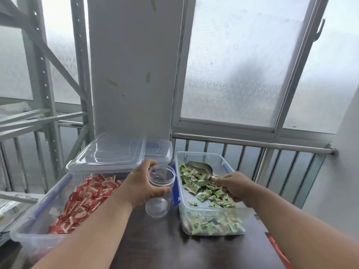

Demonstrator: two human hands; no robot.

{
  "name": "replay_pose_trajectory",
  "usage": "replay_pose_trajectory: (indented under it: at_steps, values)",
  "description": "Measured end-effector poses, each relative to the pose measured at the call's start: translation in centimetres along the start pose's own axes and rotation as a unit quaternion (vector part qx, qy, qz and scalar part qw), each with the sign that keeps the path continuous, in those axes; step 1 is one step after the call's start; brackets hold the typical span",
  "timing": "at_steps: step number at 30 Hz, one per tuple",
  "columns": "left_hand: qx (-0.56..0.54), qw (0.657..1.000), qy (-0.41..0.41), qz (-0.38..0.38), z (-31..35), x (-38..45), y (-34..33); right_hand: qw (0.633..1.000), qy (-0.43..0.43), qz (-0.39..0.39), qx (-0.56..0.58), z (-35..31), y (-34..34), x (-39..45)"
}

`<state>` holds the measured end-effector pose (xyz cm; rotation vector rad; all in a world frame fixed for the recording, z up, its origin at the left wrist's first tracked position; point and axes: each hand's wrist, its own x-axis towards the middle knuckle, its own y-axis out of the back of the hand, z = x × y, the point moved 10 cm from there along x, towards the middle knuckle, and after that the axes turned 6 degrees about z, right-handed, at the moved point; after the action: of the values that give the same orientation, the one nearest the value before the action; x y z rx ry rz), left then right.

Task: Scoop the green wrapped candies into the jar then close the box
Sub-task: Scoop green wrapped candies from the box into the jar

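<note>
A clear plastic box (pixel 219 158) on the right holds green wrapped candies (pixel 211 195). My right hand (pixel 236 186) grips the handle of a metal scoop (pixel 201 170) whose bowl lies among the candies at the far end of the box. My left hand (pixel 144 186) is wrapped around an empty clear jar (pixel 159 202) that stands open between the two boxes, just left of the green box's blue latch (pixel 175 193). Clear lids (pixel 108 152) lie stacked behind the jar.
A second clear box (pixel 35 220) with red wrapped candies (pixel 85 199) stands to the left on the dark table (pixel 174 247). A metal railing (pixel 252 144) and windows run behind; a metal shelf frame (pixel 44 90) rises at the left.
</note>
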<state>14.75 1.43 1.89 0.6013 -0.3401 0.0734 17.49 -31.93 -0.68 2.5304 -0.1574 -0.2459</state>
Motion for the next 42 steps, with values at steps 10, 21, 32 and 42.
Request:
replay_pose_trajectory:
  at_steps: [10, 21, 32, 42]
  values:
    - [-0.01, 0.998, 0.025, -0.048, 0.3, 3.7, -1.7, 0.949, -0.028, 0.019, 0.314, -1.7, 1.6, 5.4]
    - [-0.066, 0.997, -0.021, -0.045, -1.3, 9.1, -3.5, 0.99, 0.1, -0.015, 0.099, -2.2, 4.6, 11.8]
    - [0.029, 0.999, 0.022, -0.041, -3.4, 9.9, -3.6, 0.958, 0.169, 0.049, 0.227, -1.7, 3.2, 11.3]
    - [-0.024, 0.997, -0.056, 0.047, -1.2, 9.4, -1.9, 0.985, 0.1, -0.023, 0.139, -2.4, 3.0, 12.0]
